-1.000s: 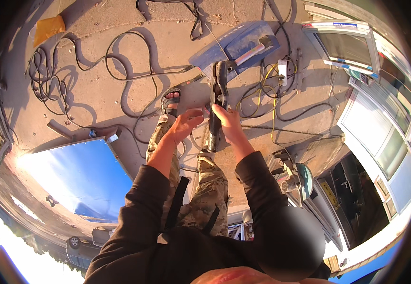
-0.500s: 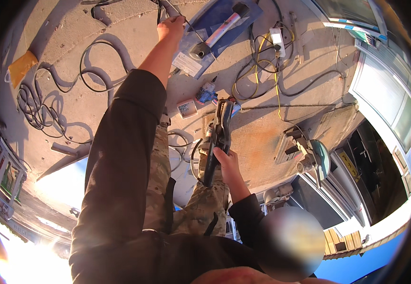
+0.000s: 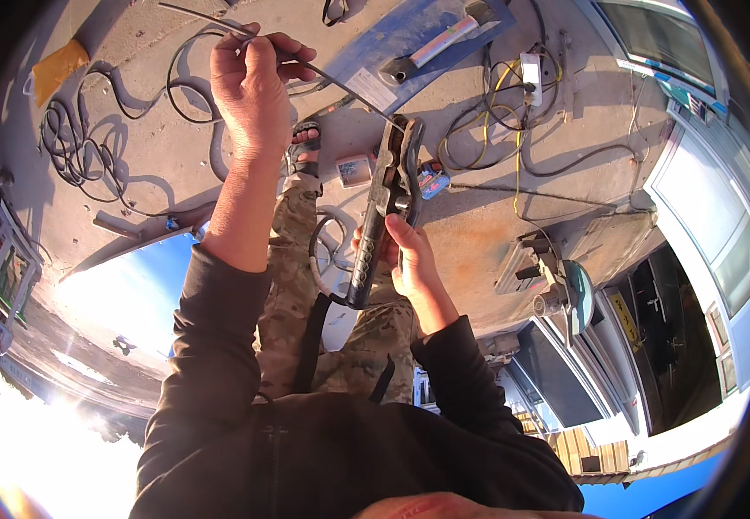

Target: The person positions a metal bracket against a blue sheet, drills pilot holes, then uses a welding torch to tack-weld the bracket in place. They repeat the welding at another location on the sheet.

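My left hand [image 3: 252,95] pinches a thin grey welding rod [image 3: 340,86] between thumb and fingers, the other fingers loosely spread. The rod slants down to the right, and its lower end meets the jaw end of a black electrode holder [image 3: 381,186]. Whether the jaws grip the rod is too small to tell. My right hand [image 3: 416,264] is wrapped round the holder's handle, thumb on the lever side. A cable [image 3: 316,268] runs off the handle's lower end. Beyond the holder, a small box of bits [image 3: 355,171] and a partly hidden blue tool [image 3: 433,180] lie on the ground.
Ahead lies a blue sheet [image 3: 353,62] bearing a metal tube with dark ends [image 3: 435,45]. Tangled cables surround a white power strip [image 3: 530,73]. A cut-off saw [image 3: 574,294] stands at right. Coiled black cable [image 3: 72,177] and a yellow packet [image 3: 57,71] lie left.
My left hand has come up and back from the blue sheet with the rod, whose end is now at the holder's jaws. My right hand has raised and turned the holder slightly.
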`<state>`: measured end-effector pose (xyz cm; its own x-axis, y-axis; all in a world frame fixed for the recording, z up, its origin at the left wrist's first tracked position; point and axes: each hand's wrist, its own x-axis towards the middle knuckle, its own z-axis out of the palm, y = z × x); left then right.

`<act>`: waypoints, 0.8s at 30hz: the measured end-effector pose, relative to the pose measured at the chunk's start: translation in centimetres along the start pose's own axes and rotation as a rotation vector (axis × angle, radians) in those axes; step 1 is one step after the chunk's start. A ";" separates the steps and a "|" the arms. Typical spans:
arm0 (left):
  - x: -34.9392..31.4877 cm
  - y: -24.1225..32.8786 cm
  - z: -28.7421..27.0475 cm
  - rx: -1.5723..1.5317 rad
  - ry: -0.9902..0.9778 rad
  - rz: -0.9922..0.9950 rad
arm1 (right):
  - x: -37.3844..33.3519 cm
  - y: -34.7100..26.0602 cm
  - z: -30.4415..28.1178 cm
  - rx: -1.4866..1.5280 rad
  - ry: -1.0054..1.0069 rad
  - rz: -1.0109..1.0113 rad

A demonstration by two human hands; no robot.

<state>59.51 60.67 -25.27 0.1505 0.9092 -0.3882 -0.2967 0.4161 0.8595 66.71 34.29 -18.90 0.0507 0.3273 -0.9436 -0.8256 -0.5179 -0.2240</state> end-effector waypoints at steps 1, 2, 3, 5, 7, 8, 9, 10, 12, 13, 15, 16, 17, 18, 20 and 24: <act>-0.4 0.1 0.1 -0.015 -0.012 0.006 | 0.0 0.0 0.2 0.006 -0.004 0.003; -0.7 0.2 0.1 -0.009 -0.024 0.041 | 0.0 0.0 0.3 0.012 -0.006 0.006; -0.9 0.2 0.0 0.009 -0.009 0.041 | -0.1 -0.1 0.4 0.000 -0.010 0.015; -1.2 0.3 -0.3 0.007 -0.043 0.083 | -0.3 -0.3 0.4 -0.024 -0.018 0.030; -1.4 0.4 -0.6 -0.005 -0.051 0.118 | -0.5 -0.5 0.5 -0.028 -0.026 0.055; -1.5 0.4 -0.8 -0.005 -0.049 0.132 | -0.6 -0.6 0.6 -0.034 -0.032 0.057; -1.7 0.4 -0.9 -0.020 -0.049 0.127 | -0.7 -0.7 0.7 -0.043 -0.043 0.054; -1.8 0.5 -1.1 -0.036 -0.052 0.133 | -0.7 -0.7 0.9 -0.053 -0.043 0.060; -1.8 0.5 -1.4 -0.059 -0.061 0.138 | -0.7 -0.7 1.2 -0.011 -0.033 0.067; -1.8 0.5 -1.5 -0.062 -0.058 0.142 | -0.6 -0.7 1.4 0.011 -0.034 0.066; -1.9 0.5 -1.9 -0.065 -0.049 0.149 | -0.6 -0.7 1.7 0.001 -0.025 0.070; -1.9 0.5 -2.1 -0.072 -0.065 0.167 | -0.6 -0.7 1.8 0.000 -0.027 0.067; -1.9 0.6 -2.3 -0.075 -0.078 0.183 | -0.6 -0.6 1.9 -0.011 -0.023 0.068; -1.9 0.6 -2.5 -0.077 -0.092 0.197 | -0.7 -0.6 2.0 -0.018 -0.023 0.067; -1.9 0.8 -2.8 -0.081 -0.106 0.216 | -0.8 -0.4 2.2 -0.036 -0.027 0.059; -2.0 1.0 -3.1 -0.072 -0.131 0.244 | -0.9 -0.2 2.4 -0.059 -0.040 0.051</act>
<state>56.02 59.35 -24.65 0.1851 0.9751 -0.1223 -0.4045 0.1890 0.8948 65.46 36.00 -17.39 -0.0140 0.3306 -0.9437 -0.7921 -0.5796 -0.1913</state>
